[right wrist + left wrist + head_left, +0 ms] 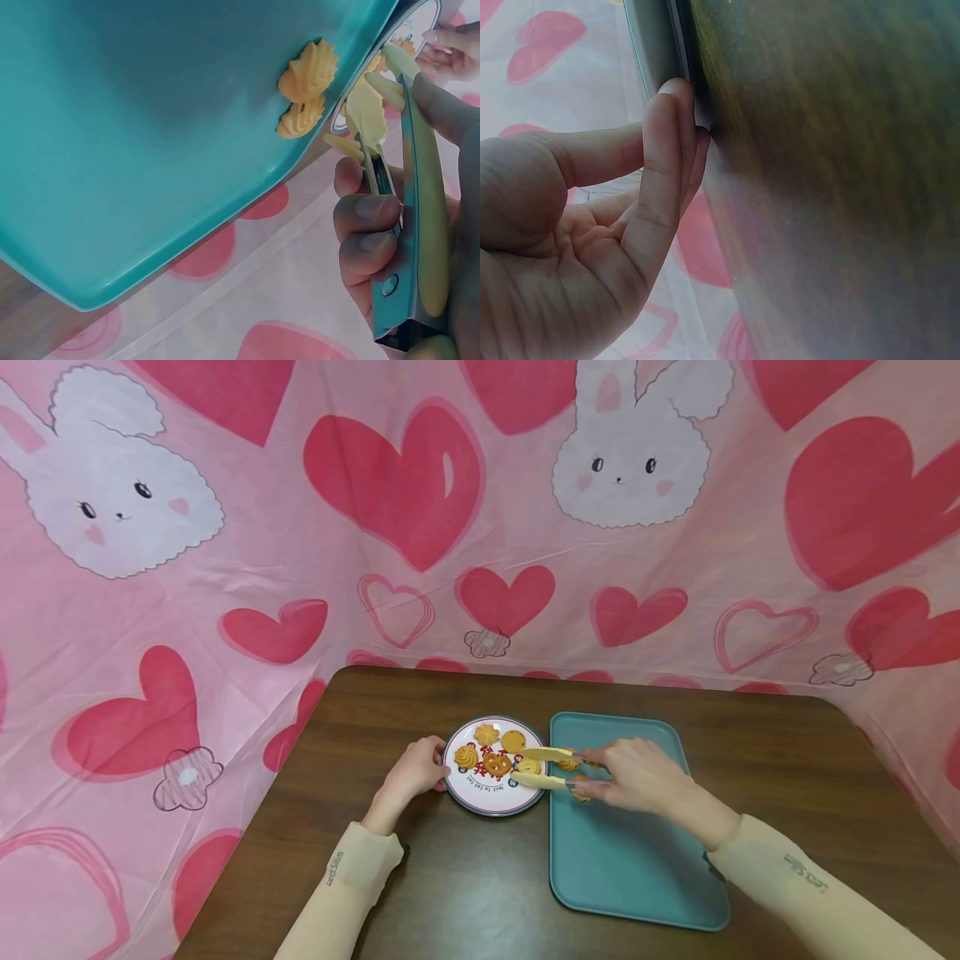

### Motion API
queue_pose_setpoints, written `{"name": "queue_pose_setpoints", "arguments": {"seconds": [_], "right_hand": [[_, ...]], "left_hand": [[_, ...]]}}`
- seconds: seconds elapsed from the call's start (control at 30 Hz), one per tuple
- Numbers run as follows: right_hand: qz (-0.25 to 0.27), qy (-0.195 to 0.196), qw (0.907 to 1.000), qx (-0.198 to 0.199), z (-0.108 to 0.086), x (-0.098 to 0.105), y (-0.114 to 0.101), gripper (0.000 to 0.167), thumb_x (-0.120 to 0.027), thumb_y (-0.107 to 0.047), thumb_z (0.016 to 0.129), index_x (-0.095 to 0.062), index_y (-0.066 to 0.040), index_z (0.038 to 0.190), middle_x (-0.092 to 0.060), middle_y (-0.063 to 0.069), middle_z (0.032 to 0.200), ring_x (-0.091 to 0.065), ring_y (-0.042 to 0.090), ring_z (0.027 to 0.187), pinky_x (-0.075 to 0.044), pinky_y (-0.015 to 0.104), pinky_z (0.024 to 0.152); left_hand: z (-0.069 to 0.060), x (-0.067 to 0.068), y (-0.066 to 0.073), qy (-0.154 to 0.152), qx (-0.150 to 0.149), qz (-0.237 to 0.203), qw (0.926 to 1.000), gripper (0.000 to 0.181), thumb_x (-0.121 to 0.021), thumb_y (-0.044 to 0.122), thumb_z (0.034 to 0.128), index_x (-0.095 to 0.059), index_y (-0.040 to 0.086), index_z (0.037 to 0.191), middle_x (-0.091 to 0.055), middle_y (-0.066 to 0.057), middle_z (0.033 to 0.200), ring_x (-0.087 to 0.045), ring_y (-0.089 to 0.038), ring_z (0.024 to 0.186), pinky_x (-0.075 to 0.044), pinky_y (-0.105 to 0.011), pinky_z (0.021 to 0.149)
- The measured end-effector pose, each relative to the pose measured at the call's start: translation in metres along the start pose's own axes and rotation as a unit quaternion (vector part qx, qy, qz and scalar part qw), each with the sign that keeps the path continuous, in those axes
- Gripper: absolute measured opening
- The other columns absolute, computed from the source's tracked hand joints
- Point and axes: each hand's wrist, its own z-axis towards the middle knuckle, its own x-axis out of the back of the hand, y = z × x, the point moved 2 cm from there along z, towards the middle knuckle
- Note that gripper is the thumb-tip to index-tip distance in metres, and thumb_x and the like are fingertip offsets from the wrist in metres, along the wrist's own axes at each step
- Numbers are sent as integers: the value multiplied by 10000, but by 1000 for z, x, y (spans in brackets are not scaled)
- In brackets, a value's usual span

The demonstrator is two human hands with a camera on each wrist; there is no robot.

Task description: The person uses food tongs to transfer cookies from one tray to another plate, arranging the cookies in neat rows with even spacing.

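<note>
My left hand (pixel 415 768) holds the left rim of a round white plate (pixel 480 799), thumb on the rim and fingers at its outer edge and underside. On the plate lie a pretzel-shaped cookie (pixel 497 765), a round flat cookie (pixel 513 742) and piped cookies (pixel 467 756). My right hand (pixel 637 772) grips yellow-tipped metal tongs (pixel 409 225). The tong tips are over the plate's right side, on either side of a swirl cookie (pixel 529 766). Whether that cookie touches the plate, I cannot tell.
A teal tray (pixel 630 868) lies right of the plate, under my right hand. Two ridged cookies (pixel 309 73) sit near its left edge. Both stand on a brown wooden table (pixel 450 868). Behind it hangs a pink cloth (pixel 420 610) with hearts and rabbits.
</note>
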Motion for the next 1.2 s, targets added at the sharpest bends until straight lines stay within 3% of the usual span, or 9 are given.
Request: {"name": "queue_pose_setpoints", "arguments": {"seconds": [0.47,0.57,0.7,1.07,1.2], "right_hand": [[-7,66,10000,13,-4,1,0,638,-788,-543,788,-706,-107,1246,-422,-163,553,-322,56,446,-288,245,414],[10,227,9997,11,-6,3,0,636,-790,-550,783,-706,-123,1248,-545,-137,625,-357,47,464,-321,243,427],[23,558,9984,-40,-11,6,2,628,-799,-548,774,-716,-128,1233,-730,-16,863,-475,35,534,-398,247,477],[-119,988,9944,-369,-42,10,21,693,-753,-640,773,-717,-128,1238,-745,6,945,-614,102,656,-425,257,500],[-54,1045,9932,-510,-56,10,28,702,-735,-656,781,-718,-119,1233,-738,7,872,-611,100,617,-411,266,484]], "left_hand": [[0,0,-2,-11,2,16,10000,434,-697,6,913,-534,-74,1307,-560,-123,869,-636,-169,584,-540,-276,560],[0,1,-2,-4,10,11,10000,428,-695,6,914,-536,-73,1304,-562,-124,868,-636,-171,585,-540,-277,559],[0,1,-3,-4,10,16,10000,422,-696,6,914,-540,-72,1298,-560,-126,869,-635,-172,587,-543,-277,562],[0,0,-3,-17,65,9,10000,440,-711,26,908,-543,-55,1307,-561,-129,876,-633,-178,587,-546,-277,579],[0,1,-2,-11,84,10,10000,442,-714,41,911,-545,-46,1309,-564,-127,880,-630,-179,594,-545,-276,585]]}}
